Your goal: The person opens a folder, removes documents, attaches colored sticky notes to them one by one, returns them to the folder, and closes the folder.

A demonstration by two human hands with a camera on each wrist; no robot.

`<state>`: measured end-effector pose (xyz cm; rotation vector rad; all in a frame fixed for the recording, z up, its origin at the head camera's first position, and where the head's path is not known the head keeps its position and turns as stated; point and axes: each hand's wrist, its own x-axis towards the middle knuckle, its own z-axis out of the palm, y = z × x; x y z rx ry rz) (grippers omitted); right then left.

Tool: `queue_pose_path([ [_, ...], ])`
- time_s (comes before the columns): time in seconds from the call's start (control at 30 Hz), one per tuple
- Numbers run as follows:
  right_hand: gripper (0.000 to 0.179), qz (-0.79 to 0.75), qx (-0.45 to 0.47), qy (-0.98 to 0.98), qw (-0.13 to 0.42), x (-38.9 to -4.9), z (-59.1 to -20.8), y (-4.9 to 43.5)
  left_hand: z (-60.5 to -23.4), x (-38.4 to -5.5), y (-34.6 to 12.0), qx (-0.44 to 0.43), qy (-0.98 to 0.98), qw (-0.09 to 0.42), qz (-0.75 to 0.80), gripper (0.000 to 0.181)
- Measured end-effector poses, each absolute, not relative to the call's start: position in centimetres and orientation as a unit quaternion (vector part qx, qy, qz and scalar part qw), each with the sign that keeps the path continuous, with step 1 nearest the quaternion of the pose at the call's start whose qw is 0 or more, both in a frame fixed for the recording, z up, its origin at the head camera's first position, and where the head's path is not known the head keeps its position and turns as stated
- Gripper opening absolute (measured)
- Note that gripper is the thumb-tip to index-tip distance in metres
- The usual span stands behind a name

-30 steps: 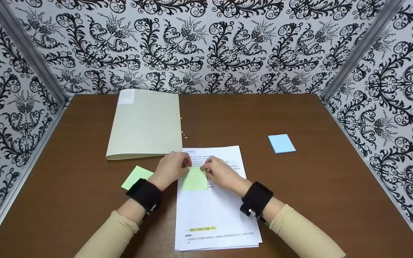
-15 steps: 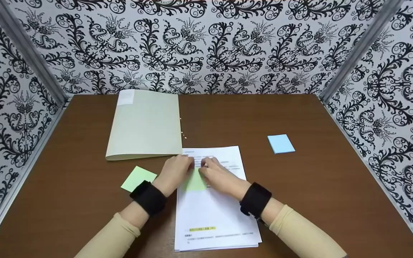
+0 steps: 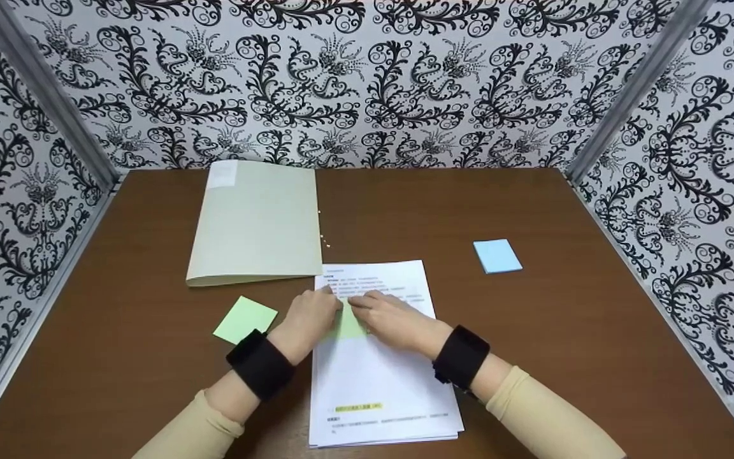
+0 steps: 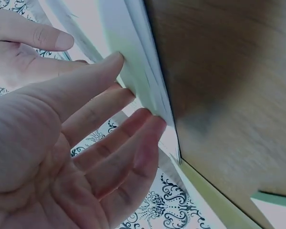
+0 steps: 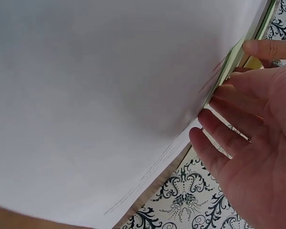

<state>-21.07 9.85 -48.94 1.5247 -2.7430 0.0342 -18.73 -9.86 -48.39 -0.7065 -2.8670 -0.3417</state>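
A light green sticky note lies on the upper left part of a stack of printed white sheets. My left hand rests its fingertips on the note's left side. From the other side my right hand presses the note's upper right with its fingertips. Relaxed, nearly straight fingers touch the paper surface in the left wrist view. In the right wrist view, the right fingers are spread and meet the sheets at their tips. Both hands cover parts of the note.
A green sticky note pad lies beside my left wristband, partly covered by it. Farther back on the left is a cream folder. A blue sticky note pad sits to the right on the brown table. Patterned walls enclose the table.
Both hands have gone from pinching the note's upper corners to pressing fingertips on it. My left hand has slid slightly down along it. The note stays on the sheets.
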Motion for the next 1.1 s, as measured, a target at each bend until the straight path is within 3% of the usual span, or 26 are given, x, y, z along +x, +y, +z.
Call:
queue_pose_path([
  [0.37, 0.033, -0.025, 0.498, -0.865, 0.056, -21.1, -49.4, 11.5, -48.7, -17.9, -9.6, -0.202, -0.971, 0.102, -0.078, 0.014],
  [0.73, 0.031, 0.007, 0.464, -0.885, 0.024, -20.9, -49.5, 11.9, -48.5, -17.7, -9.9, -0.182, -0.977, 0.085, -0.070, 0.004],
  [0.9, 0.024, 0.061, 0.456, -0.887, 0.027, -21.2, -49.5, 11.9, -48.5, -18.2, -10.4, -0.187, -0.976, 0.073, -0.085, 0.023],
  [1.1, 0.032, 0.016, 0.467, -0.883, 0.038, -21.3, -50.0, 11.6, -49.0, -18.7, -11.0, -0.252, -0.961, 0.057, -0.097, 0.055],
])
